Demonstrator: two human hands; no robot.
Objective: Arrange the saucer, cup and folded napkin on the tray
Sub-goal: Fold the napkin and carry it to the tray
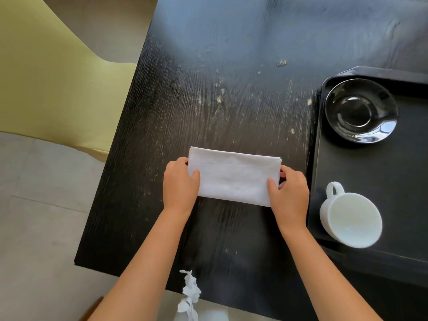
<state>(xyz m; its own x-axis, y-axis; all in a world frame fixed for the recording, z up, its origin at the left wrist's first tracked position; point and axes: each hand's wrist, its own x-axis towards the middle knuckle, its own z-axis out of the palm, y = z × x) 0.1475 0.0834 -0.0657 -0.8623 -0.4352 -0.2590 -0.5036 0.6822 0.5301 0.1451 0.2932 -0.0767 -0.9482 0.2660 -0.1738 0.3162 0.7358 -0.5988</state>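
Note:
A white folded napkin lies flat on the dark wooden table. My left hand pinches its left end and my right hand pinches its right end. To the right sits a black tray. A glossy black saucer rests in the tray's far left corner. A white empty cup stands upright near the tray's front left, its handle pointing away from me. Saucer and cup are apart from each other.
A yellow-green chair stands off the table's left edge over a grey floor. A white leafy sprig pokes up at the table's near edge. Crumbs and pale scuffs dot the tabletop beyond the napkin.

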